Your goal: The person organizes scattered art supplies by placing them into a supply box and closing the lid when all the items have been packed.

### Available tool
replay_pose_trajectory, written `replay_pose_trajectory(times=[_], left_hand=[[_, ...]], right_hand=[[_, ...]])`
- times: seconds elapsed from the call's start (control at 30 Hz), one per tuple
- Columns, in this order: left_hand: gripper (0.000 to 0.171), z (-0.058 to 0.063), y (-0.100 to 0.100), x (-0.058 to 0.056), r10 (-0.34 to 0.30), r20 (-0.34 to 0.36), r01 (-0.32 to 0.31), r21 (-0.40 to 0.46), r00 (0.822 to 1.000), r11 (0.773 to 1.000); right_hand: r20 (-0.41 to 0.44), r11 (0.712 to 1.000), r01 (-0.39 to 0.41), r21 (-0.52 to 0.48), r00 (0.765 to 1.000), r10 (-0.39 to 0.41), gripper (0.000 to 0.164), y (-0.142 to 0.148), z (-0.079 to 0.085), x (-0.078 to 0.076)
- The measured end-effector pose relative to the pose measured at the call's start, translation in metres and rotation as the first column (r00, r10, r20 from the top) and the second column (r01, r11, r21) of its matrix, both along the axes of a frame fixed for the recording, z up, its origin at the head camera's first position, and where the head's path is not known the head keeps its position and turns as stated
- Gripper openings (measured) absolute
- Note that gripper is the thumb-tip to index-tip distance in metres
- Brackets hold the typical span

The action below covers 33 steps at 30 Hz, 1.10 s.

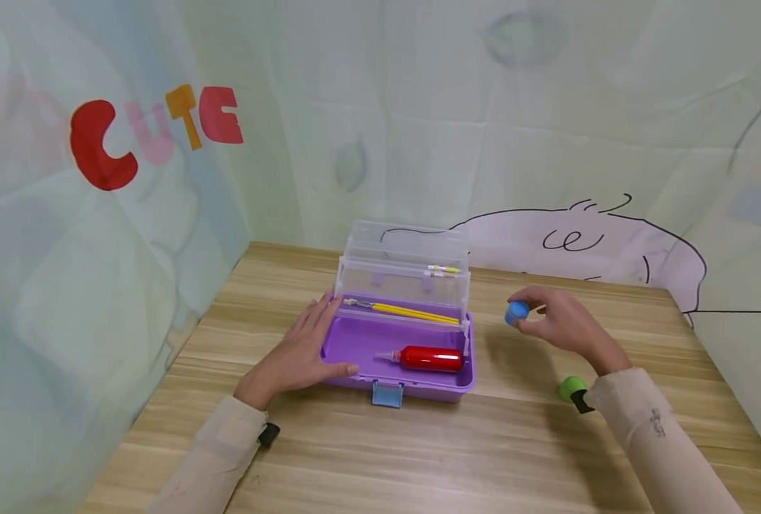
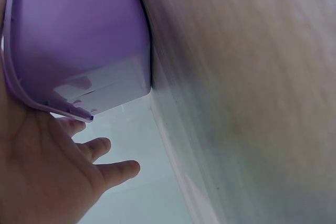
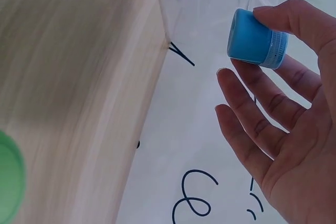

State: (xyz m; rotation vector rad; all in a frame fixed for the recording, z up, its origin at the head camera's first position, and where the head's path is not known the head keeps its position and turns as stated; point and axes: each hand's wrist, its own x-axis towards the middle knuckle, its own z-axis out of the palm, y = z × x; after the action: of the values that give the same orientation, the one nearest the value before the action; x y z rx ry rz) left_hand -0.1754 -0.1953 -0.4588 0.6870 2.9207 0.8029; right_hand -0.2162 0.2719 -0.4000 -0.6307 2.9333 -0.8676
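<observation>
Above the wood-grain worktop (image 1: pixel 419 457), toward its far edge, the right hand (image 1: pixel 563 321) pinches a blue cylindrical plastic jar (image 1: pixel 517 313), likely light and stiff, best gripped round its sides; the left hand (image 1: pixel 297 353), fingers spread, touches a purple plastic box (image 1: pixel 433 392).

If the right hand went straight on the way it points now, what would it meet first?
Probably the raised clear lid of the purple box, the blue jar in the right hand leading, though depth is hard to judge.

A wood-grain table (image 1: pixel 457 457) bears an open purple box (image 1: pixel 432 391) and (partly hidden) a green item (image 1: pixel 571 387)
</observation>
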Motion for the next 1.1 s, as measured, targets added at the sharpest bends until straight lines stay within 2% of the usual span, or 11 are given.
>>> replay_pose_trajectory(times=[0.3,0.63,1.1], left_hand=[[0.124,0.001,0.0,0.0,-0.005,-0.001,0.005,0.0,1.0,1.0],[0.124,0.0,0.0,-0.001,-0.005,-0.011,0.005,0.0,1.0,1.0],[0.124,0.002,0.0,0.0,0.0,0.002,0.0,-0.007,1.0,1.0]], right_hand=[[-0.017,1.0,0.004,0.001,1.0,-0.004,0.038,-0.008,0.008,-0.006],[0.02,1.0,0.007,-0.011,1.0,-0.006,0.04,-0.014,0.014,-0.013],[-0.012,1.0,-0.009,-0.008,1.0,0.009,0.039,-0.023,0.02,-0.022]])
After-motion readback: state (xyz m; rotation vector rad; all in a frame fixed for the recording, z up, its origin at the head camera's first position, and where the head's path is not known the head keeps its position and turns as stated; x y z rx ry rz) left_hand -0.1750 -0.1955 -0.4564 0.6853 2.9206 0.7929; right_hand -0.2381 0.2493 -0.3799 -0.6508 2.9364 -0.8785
